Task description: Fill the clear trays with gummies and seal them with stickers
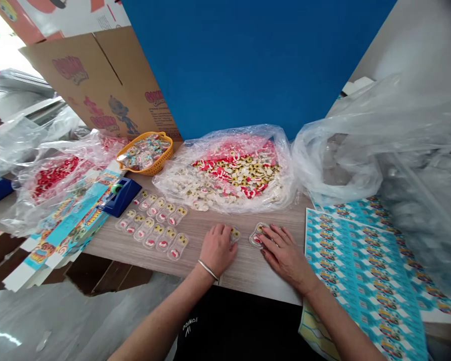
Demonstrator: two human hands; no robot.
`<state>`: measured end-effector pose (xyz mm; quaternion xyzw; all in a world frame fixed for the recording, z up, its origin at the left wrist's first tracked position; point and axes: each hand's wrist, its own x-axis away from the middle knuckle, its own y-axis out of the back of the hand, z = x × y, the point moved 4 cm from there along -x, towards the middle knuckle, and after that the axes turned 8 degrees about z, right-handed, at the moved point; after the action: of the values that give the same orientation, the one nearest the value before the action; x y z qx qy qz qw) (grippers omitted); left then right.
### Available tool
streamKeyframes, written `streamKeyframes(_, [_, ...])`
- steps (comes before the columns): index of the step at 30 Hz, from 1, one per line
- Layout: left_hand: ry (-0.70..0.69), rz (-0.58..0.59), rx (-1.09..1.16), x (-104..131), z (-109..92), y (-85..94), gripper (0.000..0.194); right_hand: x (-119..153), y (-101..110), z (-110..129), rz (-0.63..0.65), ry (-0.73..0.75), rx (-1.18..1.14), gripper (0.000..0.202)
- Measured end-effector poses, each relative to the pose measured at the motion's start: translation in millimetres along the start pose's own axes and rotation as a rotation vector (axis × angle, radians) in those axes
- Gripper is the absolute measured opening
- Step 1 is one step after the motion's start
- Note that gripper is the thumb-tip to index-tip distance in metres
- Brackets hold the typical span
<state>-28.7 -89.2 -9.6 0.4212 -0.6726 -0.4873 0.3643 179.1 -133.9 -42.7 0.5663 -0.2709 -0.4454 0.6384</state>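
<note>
Forearms [160, 311] reach a table [253, 271] bearing clear trays [178, 245], blue panel [263, 60] behind.

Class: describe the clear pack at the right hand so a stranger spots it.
Find the big blue panel, then the turquoise printed sheets below right. Just left of these, the right hand touches the clear pack, the rightmost filled one.

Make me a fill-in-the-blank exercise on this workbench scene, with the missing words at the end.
1. The person's left hand has a bracelet around its ____.
2. The rows of packs lie on the person's ____ side.
3. The sheets lie nearer the ____ hand.
4. The tall panel at the back is coloured ____.

Missing words: wrist; left; right; blue.
</note>
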Motion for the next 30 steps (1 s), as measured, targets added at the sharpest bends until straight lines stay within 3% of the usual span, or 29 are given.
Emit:
streamKeyframes(3, [-0.018, -0.006, -0.03, -3, -39, -10.9, 0.028, 7, 7, -13, -0.004, -0.015, -0.002, 0.039])
streamKeyframes(6, [-0.011, -0.001, -0.047, -8, -63, -15.4, 0.029, 13, 11, -27, -0.022, -0.038, 0.002, 0.039])
streamKeyframes(8, [-0.008, 0.014, -0.033, -9, -71, -14.7, 0.036, 17, 12, -34, -0.03, -0.046, 0.008, 0.039])
streamKeyframes(11, [0.002, 0.0, 0.01, -1, -67, -5.4, 0.062, 22, 14, -36, -0.058, -0.031, -0.008, 0.04])
streamKeyframes(14, [0.032, -0.085, 0.018, 19, -35, 13.9, 0.068, 30, 20, -33, -0.129, -0.009, -0.063, 0.045])
streamKeyframes(18, [0.133, -0.282, -0.088, 59, 48, 41.3, 0.04, 44, 31, -25, -0.259, -0.04, -0.135, 0.049])
streamKeyframes(21, [0.194, -0.311, -0.199, 82, 110, 44.1, 0.042, 48, 36, -16, -0.289, -0.04, -0.163, 0.045])
streamKeyframes(23, [0.186, -0.256, -0.243, 89, 136, 36.1, 0.047, 48, 37, -9, -0.286, -0.033, -0.169, 0.042])
streamKeyframes(26, [0.144, -0.172, -0.248, 93, 147, 19.0, 0.05, 46, 37, -2, -0.272, -0.036, -0.163, 0.038])
streamKeyframes(30, [0.133, -0.183, -0.174, 92, 125, 0.1, 0.052, 49, 35, 3, -0.25, -0.058, -0.152, 0.036])
